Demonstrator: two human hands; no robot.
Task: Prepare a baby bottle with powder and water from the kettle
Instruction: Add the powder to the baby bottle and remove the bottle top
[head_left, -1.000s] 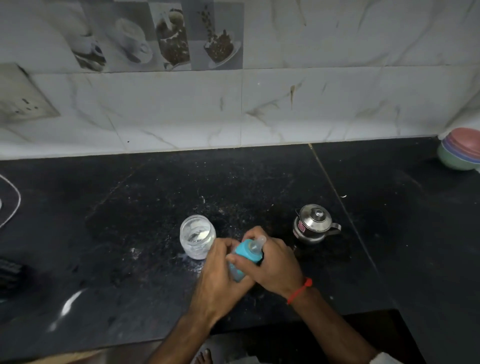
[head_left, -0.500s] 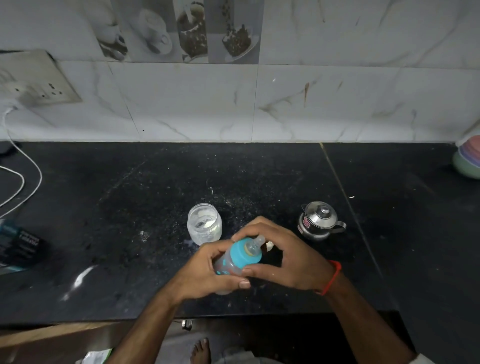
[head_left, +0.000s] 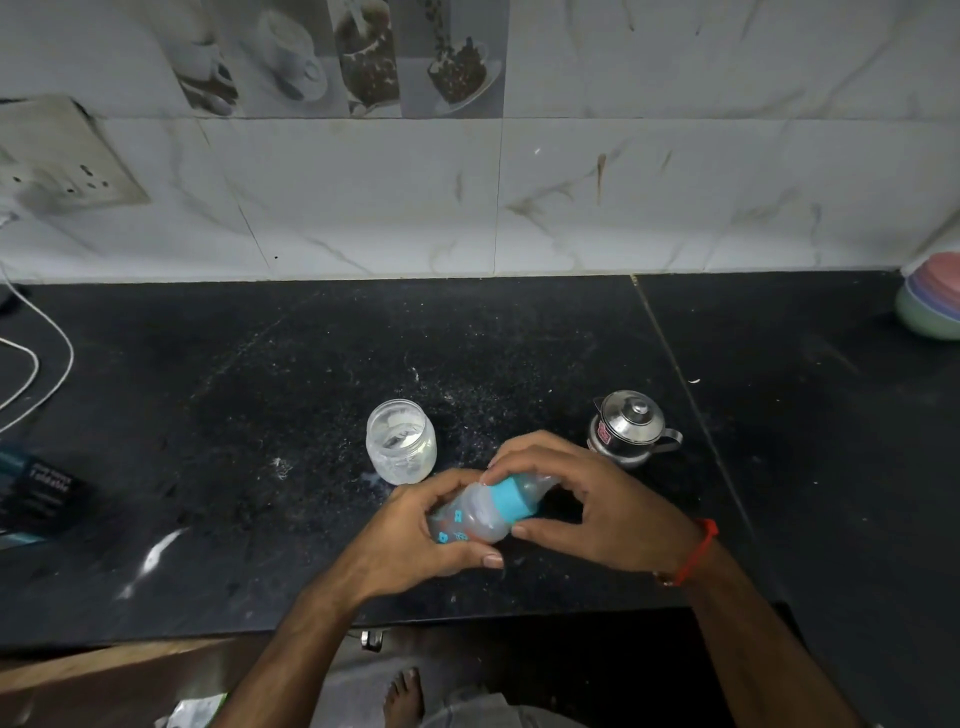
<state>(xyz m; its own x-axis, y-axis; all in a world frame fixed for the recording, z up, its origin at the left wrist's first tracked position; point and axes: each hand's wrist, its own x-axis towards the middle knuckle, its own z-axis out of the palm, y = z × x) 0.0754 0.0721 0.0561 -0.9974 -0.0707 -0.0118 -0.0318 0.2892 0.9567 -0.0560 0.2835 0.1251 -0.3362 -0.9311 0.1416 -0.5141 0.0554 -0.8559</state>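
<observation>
Bottle (head_left: 480, 514) held tilted in both hands above the black counter (head_left: 260, 395), just in front of the jar (head_left: 400, 440).

The jar stands open with white powder clinging inside; right of it sits a small steel kettle (head_left: 629, 427), lid on. Left hand (head_left: 415, 540) wraps its curled fingers around the bottle's clear body. Right hand (head_left: 592, 499) pinches the blue collar (head_left: 511, 500) and teat end between thumb and fingertips. The bottle's contents are unclear.
</observation>
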